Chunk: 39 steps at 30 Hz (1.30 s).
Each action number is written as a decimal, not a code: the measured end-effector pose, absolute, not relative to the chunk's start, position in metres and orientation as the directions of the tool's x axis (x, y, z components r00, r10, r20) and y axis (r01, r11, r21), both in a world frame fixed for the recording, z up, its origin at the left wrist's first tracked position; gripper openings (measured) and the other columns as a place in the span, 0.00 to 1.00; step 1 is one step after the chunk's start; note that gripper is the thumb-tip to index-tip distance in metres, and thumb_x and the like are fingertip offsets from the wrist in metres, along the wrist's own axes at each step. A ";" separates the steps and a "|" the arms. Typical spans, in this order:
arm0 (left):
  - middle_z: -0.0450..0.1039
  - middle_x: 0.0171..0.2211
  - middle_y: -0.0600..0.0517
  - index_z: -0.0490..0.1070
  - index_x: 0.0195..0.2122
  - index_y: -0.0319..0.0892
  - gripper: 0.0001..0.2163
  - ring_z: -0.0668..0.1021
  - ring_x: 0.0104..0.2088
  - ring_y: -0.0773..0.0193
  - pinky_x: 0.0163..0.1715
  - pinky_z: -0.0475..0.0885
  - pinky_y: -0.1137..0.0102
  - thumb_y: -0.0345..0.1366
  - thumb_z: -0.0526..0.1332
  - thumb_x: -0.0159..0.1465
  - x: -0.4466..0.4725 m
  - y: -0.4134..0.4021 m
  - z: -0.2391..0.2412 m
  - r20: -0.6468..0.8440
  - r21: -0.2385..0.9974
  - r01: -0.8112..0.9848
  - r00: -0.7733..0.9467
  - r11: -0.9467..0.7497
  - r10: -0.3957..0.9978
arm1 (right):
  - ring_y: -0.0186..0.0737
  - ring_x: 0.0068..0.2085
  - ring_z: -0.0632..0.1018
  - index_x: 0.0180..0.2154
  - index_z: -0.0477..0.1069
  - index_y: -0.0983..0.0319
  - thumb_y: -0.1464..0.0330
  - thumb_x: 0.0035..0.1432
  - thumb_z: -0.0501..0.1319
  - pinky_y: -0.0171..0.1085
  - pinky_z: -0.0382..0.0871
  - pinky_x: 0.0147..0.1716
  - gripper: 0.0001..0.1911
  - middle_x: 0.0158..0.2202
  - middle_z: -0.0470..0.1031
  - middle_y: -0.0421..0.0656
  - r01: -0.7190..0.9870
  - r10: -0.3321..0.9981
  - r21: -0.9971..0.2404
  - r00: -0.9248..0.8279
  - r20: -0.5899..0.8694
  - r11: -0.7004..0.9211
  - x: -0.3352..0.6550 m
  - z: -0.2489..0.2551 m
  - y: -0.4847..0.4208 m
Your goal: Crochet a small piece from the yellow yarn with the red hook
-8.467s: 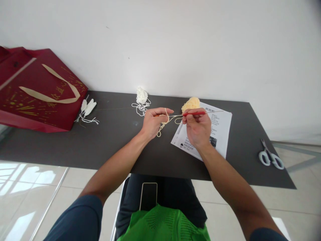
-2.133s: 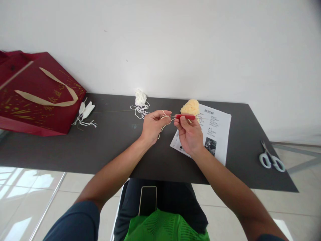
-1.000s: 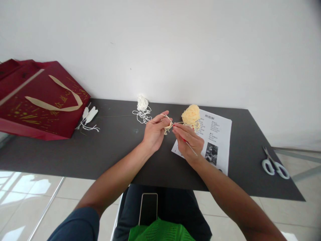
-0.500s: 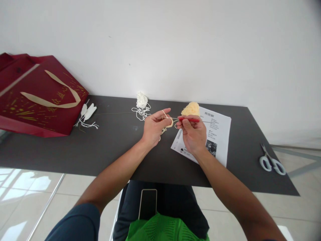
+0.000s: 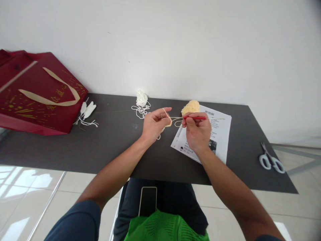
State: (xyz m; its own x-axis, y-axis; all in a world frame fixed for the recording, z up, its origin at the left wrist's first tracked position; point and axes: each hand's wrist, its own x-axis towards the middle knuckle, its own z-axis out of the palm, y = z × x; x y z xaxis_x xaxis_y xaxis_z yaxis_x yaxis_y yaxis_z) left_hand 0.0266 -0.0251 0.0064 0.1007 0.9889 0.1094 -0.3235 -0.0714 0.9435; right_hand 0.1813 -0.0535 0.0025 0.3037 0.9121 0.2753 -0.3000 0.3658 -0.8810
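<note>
The right hand [image 5: 199, 133], gripping a red-handled hook [image 5: 200, 117], now sits farther from the left hand [image 5: 153, 126], with more shaft bared between them. The left pinches looped pale-yellow yarn [image 5: 170, 123] beneath its thumb.

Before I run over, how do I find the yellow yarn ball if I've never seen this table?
Find the long dark table by the white wall. On it lies a printed sheet of paper; at the sheet's back left corner, near the wall, sits the yellow yarn ball. It is pale yellow, while the white yarn ball farther left has loose strands in front.
</note>
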 end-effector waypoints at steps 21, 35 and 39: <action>0.70 0.18 0.54 0.82 0.35 0.38 0.13 0.68 0.18 0.69 0.19 0.60 0.71 0.27 0.65 0.47 0.016 -0.017 0.012 -0.017 0.891 -0.418 0.360 0.178 0.933 | 0.31 0.28 0.76 0.35 0.73 0.55 0.65 0.58 0.73 0.34 0.69 0.28 0.09 0.34 0.81 0.36 -0.349 0.932 -0.867 0.202 0.299 0.354 0.185 0.006 -0.055; 0.65 0.15 0.54 0.81 0.30 0.34 0.11 0.67 0.17 0.70 0.18 0.54 0.73 0.27 0.63 0.45 0.013 -0.015 0.015 -0.108 0.808 -0.469 0.476 0.356 0.873 | 0.29 0.26 0.76 0.34 0.73 0.56 0.64 0.54 0.76 0.31 0.69 0.24 0.13 0.31 0.81 0.35 -0.448 0.946 -0.834 0.147 0.287 0.323 0.184 0.006 -0.053; 0.70 0.18 0.53 0.82 0.32 0.36 0.09 0.68 0.19 0.71 0.21 0.58 0.72 0.28 0.68 0.48 0.014 -0.015 0.010 -0.031 0.844 -0.475 0.422 0.250 0.906 | 0.26 0.26 0.76 0.33 0.74 0.57 0.64 0.52 0.77 0.27 0.70 0.24 0.13 0.32 0.82 0.36 -0.531 0.979 -0.823 0.118 0.165 0.202 0.187 0.006 -0.051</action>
